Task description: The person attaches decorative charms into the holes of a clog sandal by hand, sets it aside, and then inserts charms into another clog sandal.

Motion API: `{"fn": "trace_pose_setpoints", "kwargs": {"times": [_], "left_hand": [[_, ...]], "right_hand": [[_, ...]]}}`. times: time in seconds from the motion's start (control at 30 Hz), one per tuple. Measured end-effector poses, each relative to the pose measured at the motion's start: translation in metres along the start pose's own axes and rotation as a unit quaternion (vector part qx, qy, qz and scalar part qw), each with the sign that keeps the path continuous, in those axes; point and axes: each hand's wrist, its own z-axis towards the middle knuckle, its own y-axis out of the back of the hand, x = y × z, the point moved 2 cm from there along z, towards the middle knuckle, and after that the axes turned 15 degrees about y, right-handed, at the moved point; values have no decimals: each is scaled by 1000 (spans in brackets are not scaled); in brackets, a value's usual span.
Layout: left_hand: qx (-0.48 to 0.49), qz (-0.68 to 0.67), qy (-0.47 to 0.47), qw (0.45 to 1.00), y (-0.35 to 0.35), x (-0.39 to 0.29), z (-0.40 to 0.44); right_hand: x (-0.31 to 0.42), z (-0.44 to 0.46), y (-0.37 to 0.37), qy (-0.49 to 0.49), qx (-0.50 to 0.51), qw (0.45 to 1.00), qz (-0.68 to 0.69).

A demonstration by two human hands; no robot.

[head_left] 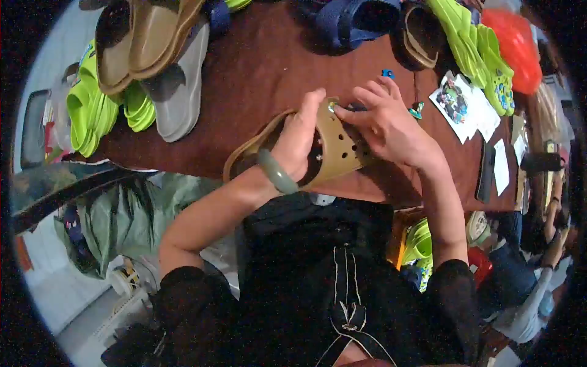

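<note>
A brown clog (337,150) with round holes lies over the near edge of the red-brown table (257,79). My left hand (298,137), with a green bangle on its wrist, reaches into the shoe's opening and holds its upper. On the other side, my right hand (385,125) has thumb and finger closed at a small light charm (332,107) near the top of the clog. Its other fingers are bent above the shoe. Beyond the right hand lie a small blue charm (387,73) and a green charm (416,110).
Brown, grey and lime shoes (92,107) stand at the left. Blue sandals (361,23), lime clogs (468,46) and a red bag (512,52) are along the back and right. Printed cards (465,107) lie at right. A co-worker's arm (553,244) shows far right.
</note>
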Motion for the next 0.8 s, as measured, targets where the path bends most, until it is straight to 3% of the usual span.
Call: {"fn": "trace_pose_setpoints", "kwargs": {"times": [0.13,0.17,0.27,0.33,0.37,0.43,0.47,0.57,0.6,0.7,0.8], "left_hand": [[120,-5,-21,993,-8,-1,-9],[96,70,-80,990,-4,-1,-9],[67,-38,-8,997,4,-4,2],[5,37,-86,996,-4,-3,-1],[-37,59,-110,991,3,-3,3],[-7,66,-97,993,13,-5,3],[8,68,-91,993,14,-5,2],[-10,22,-32,999,-1,-4,-3],[3,106,-53,993,23,-7,8],[-53,29,-38,997,-4,-7,-2],[-35,36,-34,998,-3,-7,-1]], "right_hand": [[10,-3,-10,-11,-73,994,-76],[16,-2,-13,-21,-89,991,-93],[34,-1,-26,-60,-107,979,-161],[41,2,-34,-59,-134,963,-225],[40,2,-34,-60,-150,963,-216],[39,-1,-33,-58,-184,961,-197],[32,-5,-38,-52,-256,956,-137],[3,-39,-19,-74,-323,936,-113],[-9,-56,-15,-112,-318,932,-130],[-39,-106,-14,-207,-236,935,-162],[-43,-130,-29,-250,-149,945,-149]]}}
